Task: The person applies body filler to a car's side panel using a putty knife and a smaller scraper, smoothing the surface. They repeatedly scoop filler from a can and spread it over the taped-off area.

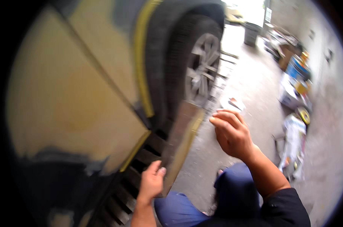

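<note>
My left hand (152,181) is closed around the lower end of a long, flat board (182,132) with a grey-brown face and a yellowish side. The board slants up toward the wheel (203,64) of a vehicle. To the right of the board, my right hand (232,132) is raised with its fingers curled and their tips together. Whether anything small is pinched there I cannot make out. On the left, a body panel (65,87) has beige filler-like patches and dark areas. Yellow tape (141,56) follows the wheel arch.
Slatted grating (118,208) runs under the vehicle. Along the right wall lie cardboard, a blue bucket (297,69), a tape roll (303,115) and white plastic sheeting (292,142). A dark bin (251,34) stands farther off. My bent knees (237,185) are below my hands.
</note>
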A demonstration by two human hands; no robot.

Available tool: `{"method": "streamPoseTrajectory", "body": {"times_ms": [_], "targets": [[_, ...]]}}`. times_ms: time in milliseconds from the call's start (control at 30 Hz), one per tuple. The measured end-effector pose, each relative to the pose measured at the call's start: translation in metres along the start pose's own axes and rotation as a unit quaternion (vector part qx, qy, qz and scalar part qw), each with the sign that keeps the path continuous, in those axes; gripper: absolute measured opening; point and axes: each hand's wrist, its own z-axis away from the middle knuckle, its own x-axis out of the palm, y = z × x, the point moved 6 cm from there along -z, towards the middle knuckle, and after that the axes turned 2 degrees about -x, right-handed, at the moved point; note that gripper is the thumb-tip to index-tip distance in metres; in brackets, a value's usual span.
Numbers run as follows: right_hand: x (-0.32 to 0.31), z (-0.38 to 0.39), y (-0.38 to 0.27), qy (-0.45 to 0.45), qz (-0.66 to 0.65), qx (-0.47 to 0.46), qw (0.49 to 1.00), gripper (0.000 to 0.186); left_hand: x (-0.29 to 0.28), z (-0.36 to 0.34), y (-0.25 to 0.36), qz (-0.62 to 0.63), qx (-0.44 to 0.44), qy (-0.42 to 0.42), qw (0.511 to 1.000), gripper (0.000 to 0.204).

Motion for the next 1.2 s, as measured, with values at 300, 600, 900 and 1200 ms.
{"method": "streamPoseTrajectory", "body": {"times_ms": [300, 600, 900, 1200], "targets": [[-0.051, 0.317, 0.148, -0.031, -0.154, 0.632, 0.759, 0.027, 0.125, -0.071, -0.066, 0.339, -0.224, -0.232, 0.884, 0.019], [-0.158, 0.463, 0.098, 0.213, -0.040, 0.750, 0.625, 0.019, 0.229, -0.107, -0.057, 0.298, -0.215, -0.352, 0.861, 0.034], [-0.242, 0.551, 0.074, 0.431, 0.230, 0.754, 0.440, 0.033, 0.290, -0.114, -0.019, 0.266, -0.214, -0.424, 0.839, 0.031], [-0.204, 0.531, 0.087, 0.528, -0.105, 0.772, 0.338, 0.035, 0.294, -0.120, -0.017, 0.260, -0.203, -0.422, 0.845, 0.031]]}}
